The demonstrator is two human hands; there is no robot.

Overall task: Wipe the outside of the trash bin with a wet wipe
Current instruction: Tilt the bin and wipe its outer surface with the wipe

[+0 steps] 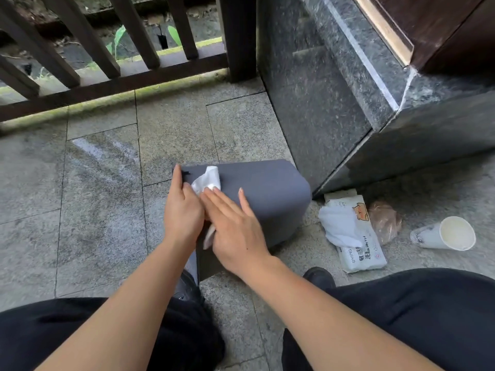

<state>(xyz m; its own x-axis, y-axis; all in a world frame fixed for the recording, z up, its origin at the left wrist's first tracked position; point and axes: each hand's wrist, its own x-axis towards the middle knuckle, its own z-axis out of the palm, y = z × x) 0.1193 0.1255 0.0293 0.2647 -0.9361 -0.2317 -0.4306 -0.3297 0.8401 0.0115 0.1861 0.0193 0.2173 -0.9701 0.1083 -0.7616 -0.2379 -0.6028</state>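
Observation:
A grey trash bin (270, 194) lies on its side on the stone floor in front of me. A white wet wipe (207, 180) lies on its upturned side near the left edge. My right hand (235, 226) lies flat on the bin with straight fingers, pressing the wipe's near end. My left hand (182, 210) rests against the bin's left edge, fingers extended along it, beside the wipe. A bit of white wipe also shows between the two hands.
A pack of wet wipes (353, 231) with one wipe pulled out lies right of the bin. Beside it are a crumpled brownish bag (385, 220) and a tipped paper cup (447, 234). A dark marble pillar (348, 103) stands behind, a wooden railing (107, 62) at the far edge.

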